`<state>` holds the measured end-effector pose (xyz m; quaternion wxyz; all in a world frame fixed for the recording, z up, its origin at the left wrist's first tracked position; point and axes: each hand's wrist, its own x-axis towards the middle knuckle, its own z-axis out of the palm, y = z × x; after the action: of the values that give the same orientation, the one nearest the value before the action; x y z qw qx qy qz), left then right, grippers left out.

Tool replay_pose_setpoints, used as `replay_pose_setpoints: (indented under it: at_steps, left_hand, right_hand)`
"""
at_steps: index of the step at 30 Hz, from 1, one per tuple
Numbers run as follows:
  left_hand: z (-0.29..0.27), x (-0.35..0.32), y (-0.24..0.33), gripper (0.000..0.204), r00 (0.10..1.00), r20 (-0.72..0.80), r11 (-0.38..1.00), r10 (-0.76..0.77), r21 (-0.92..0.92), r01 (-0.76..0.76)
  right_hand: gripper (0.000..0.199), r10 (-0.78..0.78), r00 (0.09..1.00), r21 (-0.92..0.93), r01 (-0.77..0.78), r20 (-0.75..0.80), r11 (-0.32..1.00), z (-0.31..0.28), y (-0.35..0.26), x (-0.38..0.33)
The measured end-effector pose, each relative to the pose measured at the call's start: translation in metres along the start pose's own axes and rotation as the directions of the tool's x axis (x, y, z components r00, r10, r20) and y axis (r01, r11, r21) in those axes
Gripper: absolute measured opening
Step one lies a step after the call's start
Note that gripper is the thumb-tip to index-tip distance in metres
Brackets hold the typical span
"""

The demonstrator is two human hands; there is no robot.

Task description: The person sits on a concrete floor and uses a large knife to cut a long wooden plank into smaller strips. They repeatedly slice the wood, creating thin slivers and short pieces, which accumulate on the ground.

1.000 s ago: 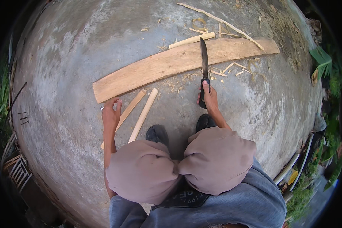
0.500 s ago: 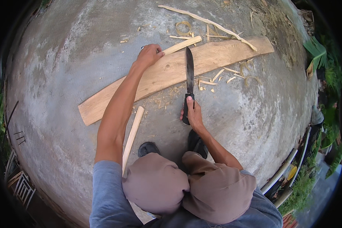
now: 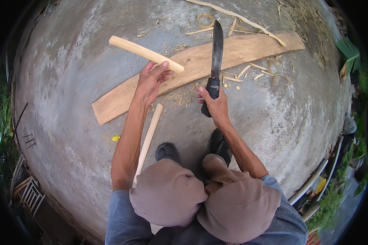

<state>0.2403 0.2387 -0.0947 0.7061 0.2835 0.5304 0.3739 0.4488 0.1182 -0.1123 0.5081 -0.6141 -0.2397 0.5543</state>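
Observation:
My left hand (image 3: 151, 81) pinches a pale wooden stick (image 3: 141, 52) near its right end, the rest slanting up to the left. It is held over the left half of a long wooden plank (image 3: 122, 94) on the ground. Wrapped round the black handle of a machete (image 3: 217, 53) is my right hand (image 3: 216, 103). The dark blade points away from me and crosses in front of the plank. A second wooden stick (image 3: 149, 136) lies on the ground between my left forearm and my left foot.
Beyond the plank lie a long curved wood strip (image 3: 241, 18) and a curled shaving (image 3: 205, 20). Splinters (image 3: 244, 71) are scattered on its near side. A small yellow object (image 3: 115, 138) is beside my left forearm. The concrete ground (image 3: 69, 102) is edged by plants (image 3: 349, 55).
My left hand has lifted the stick off the plank and turned it, so it now points up to the left. My right hand has raised the machete slightly and moved it right.

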Motion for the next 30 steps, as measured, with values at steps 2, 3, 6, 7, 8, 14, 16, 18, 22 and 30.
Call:
replay_pose_setpoints:
  at_steps: [2, 3, 6, 7, 8, 14, 16, 18, 22, 30]
  left_hand:
    - [-0.001, -0.030, -0.029, 0.035, 0.995, -0.023, 0.978, -0.101, -0.186, 0.095]
    - [-0.001, -0.041, -0.044, 0.034, 0.992, -0.017, 0.966, -0.122, -0.230, 0.115]
    - [-0.010, -0.073, -0.066, 0.033, 0.979, 0.016, 0.950, -0.202, -0.240, 0.200]
    - [-0.012, -0.083, -0.065, 0.032, 0.968, 0.040, 0.954, -0.248, -0.165, 0.251]
    - [-0.019, -0.089, -0.059, 0.031, 0.950, 0.038, 0.950, -0.311, 0.043, 0.309]
    - [-0.045, -0.132, -0.038, 0.039, 0.812, 0.151, 0.169, 0.563, 0.941, -0.293]
    - [-0.061, -0.131, -0.037, 0.037, 0.765, 0.331, -0.066, 0.553, 0.932, -0.355]
    - [-0.068, -0.124, -0.029, 0.039, 0.973, 0.153, 0.322, 0.171, 0.925, -0.202]
    - [-0.076, -0.115, -0.049, 0.042, 0.996, 0.067, 0.484, 0.064, 0.871, -0.090]
    - [-0.059, -0.108, -0.086, 0.041, 0.964, 0.030, 0.153, 0.265, 0.986, -0.073]
  right_hand:
    - [0.035, 0.020, 0.997, -0.005, -0.020, 0.073, 1.000, 0.012, -0.011, 0.005]
    - [0.033, 0.005, 0.997, 0.026, -0.008, 0.083, 1.000, 0.024, -0.011, 0.006]
    - [0.028, 0.013, 0.992, -0.009, -0.012, 0.128, 1.000, 0.038, -0.007, 0.003]
    - [0.027, 0.004, 0.990, -0.035, 0.001, 0.144, 0.999, 0.039, -0.004, 0.003]
    - [0.026, -0.004, 0.987, -0.061, 0.014, 0.159, 0.998, 0.038, -0.002, 0.004]
    - [0.024, 0.027, 0.945, -0.194, 0.039, 0.325, 0.980, 0.023, -0.017, 0.010]
    - [0.027, 0.000, 0.931, -0.172, 0.066, 0.364, 0.983, 0.027, -0.018, 0.010]
    - [0.032, -0.089, 0.934, -0.273, 0.191, 0.346, 0.943, 0.027, -0.018, 0.017]
    - [0.049, -0.138, 0.949, -0.594, 0.287, 0.284, 0.751, 0.023, -0.025, 0.016]
    - [0.055, 0.020, 0.946, -0.740, 0.241, 0.325, 0.627, -0.003, -0.004, -0.009]
